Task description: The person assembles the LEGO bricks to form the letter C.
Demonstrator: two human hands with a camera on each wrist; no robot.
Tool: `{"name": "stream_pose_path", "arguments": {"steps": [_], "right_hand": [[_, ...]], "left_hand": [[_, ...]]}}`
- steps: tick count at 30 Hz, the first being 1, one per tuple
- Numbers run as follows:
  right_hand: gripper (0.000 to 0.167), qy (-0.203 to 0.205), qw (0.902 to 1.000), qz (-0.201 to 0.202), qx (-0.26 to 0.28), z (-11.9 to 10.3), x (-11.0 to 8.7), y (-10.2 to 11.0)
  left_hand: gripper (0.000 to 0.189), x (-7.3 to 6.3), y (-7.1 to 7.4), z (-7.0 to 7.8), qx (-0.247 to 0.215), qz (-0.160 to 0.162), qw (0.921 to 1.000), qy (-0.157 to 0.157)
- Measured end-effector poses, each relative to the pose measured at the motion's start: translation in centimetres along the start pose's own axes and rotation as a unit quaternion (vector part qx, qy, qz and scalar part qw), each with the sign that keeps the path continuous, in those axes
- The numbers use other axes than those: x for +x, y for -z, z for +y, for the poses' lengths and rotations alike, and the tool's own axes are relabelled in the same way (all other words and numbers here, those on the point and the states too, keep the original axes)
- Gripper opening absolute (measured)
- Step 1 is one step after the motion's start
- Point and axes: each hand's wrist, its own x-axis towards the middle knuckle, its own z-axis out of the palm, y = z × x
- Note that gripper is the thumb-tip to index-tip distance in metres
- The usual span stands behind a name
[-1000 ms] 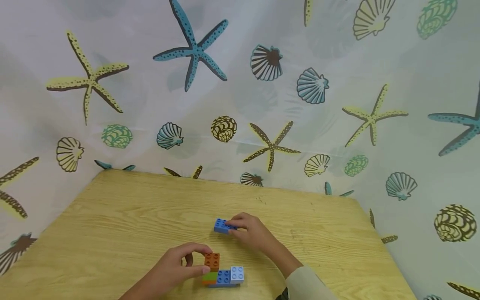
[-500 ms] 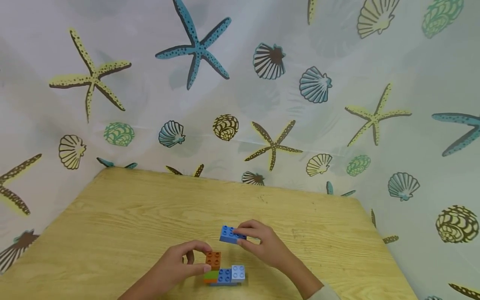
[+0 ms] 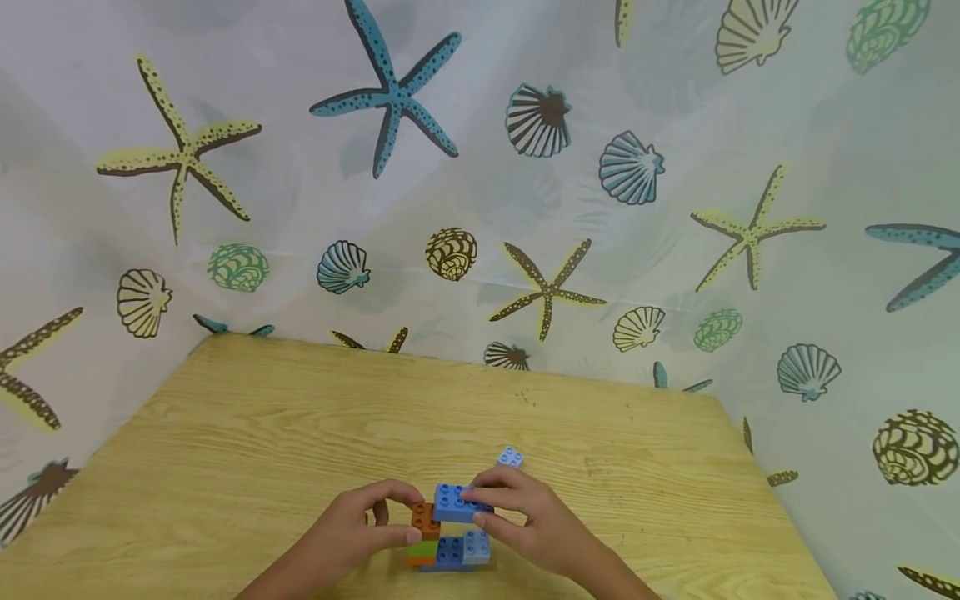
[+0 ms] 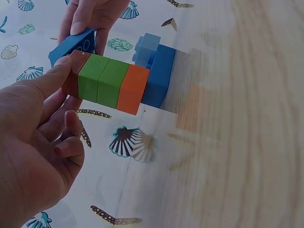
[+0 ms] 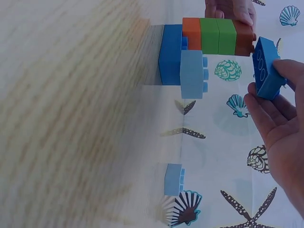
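Note:
My left hand point(image 3: 352, 521) pinches the reddish-brown brick point(image 3: 422, 520) at the top of a toy-brick stack. Below that brick come two green bricks point(image 4: 102, 78) and an orange brick point(image 4: 133, 90), standing on a blue base brick point(image 4: 163, 71). A light-blue brick point(image 3: 477, 546) sits on the base's other end. In my right hand point(image 3: 536, 517) is a long blue brick point(image 3: 450, 502), gripped between thumb and fingers. It hangs tilted right at the brown brick's studs in the right wrist view; whether they touch, I cannot tell.
Behind my right hand a small loose light-blue brick point(image 3: 510, 456) lies on the wooden table point(image 3: 300, 417). A white cloth point(image 3: 450, 192) printed with starfish and shells hangs around the table's back and sides.
My right hand has lifted the long blue brick off the table and brought it towards me, over beside the stack's top. The loose light-blue brick has come into sight. My left hand stays put.

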Motion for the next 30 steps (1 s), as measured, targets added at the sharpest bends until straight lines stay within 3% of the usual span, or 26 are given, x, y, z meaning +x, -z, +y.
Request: {"name": "stream_pose_path", "arguments": {"steps": [30], "right_hand": [[0.028,0.083,0.9903,-0.051,-0.099,-1.3,1.5,0.9]], "left_hand": [[0.036,-0.1,0.0,0.1,-0.001,0.002,1.0000,-0.005]]}}
